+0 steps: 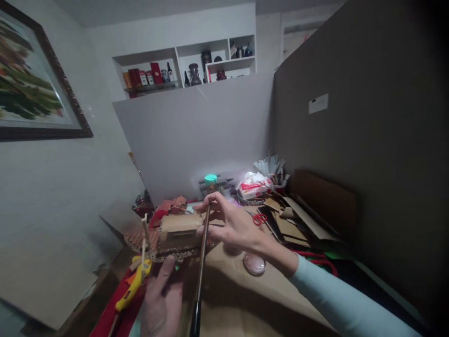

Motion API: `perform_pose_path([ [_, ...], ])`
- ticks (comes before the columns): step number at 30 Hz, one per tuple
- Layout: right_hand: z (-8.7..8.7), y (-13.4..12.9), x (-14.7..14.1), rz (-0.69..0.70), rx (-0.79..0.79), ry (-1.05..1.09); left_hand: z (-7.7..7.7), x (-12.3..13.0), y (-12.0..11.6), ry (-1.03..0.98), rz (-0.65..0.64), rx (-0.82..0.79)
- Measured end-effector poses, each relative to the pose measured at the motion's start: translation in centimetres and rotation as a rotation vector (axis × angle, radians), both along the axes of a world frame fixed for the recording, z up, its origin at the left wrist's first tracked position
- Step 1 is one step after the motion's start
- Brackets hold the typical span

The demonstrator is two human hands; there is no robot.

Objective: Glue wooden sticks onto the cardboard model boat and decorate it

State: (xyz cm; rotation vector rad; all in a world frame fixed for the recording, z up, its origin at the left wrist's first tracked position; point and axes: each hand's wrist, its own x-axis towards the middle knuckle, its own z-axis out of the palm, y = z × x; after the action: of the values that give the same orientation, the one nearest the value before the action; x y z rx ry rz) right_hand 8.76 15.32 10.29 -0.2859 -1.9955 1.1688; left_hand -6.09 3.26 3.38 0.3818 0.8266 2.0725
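A cardboard model [180, 241] with a curved, boxy top and corrugated edges is in front of me, with a light wooden stick [144, 234] upright at its left end. Under its near edge, my left hand [162, 297] supports it, thumb up against the edge. My right hand [229, 222] has its thumb and bent fingers around the model's right end; the fingertips are partly hidden. A dark rod [201, 269] with a black lower end runs up in front of the right fingers; I cannot tell whether they grip it.
A yellow glue gun [131, 288] lies at the left. Red-handled scissors [258, 218], a round pinkish disc [254, 263] and cardboard scraps [289, 229] are on the right. Behind stand a tissue box [254, 187] and a green-lidded jar [211, 180]. Grey panels [210, 135] bound the table.
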Motion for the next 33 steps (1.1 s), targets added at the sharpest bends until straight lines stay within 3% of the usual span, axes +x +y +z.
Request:
perform_pose_path([
  [8, 2.3, 0.1, 7.7, -0.192, -0.074, 0.232, 0.9, -1.5, 3.0, -0.063, -0.2, 0.074],
  [14, 1.9, 1.4, 12.0, -0.403, -0.112, 0.171, 0.7, -2.7, 3.3, -0.091, -0.292, 0.111],
  [20, 0.4, 3.1, 10.6, -0.491, -0.1, 0.039, 0.3, -2.9, 2.4, -0.15, -0.283, 0.021],
  [23, -0.7, 3.7, 9.7, -0.49, -0.122, -0.01, -0.2, -3.2, 2.3, -0.181, -0.117, -0.075],
  [26, -1.5, 4.0, 9.2, -0.473, -0.144, -0.075, -1.7, -4.3, 2.4, -0.166, 0.078, -0.163],
  [28, -1.8, 3.9, 8.9, -0.469, -0.143, -0.109, -3.0, -5.2, 2.5, -0.107, 0.074, -0.124],
  [33, -2.1, 3.6, 8.0, -0.505, -0.057, -0.128, -5.7, -6.9, 2.4, -0.026, -0.073, 0.101],
])
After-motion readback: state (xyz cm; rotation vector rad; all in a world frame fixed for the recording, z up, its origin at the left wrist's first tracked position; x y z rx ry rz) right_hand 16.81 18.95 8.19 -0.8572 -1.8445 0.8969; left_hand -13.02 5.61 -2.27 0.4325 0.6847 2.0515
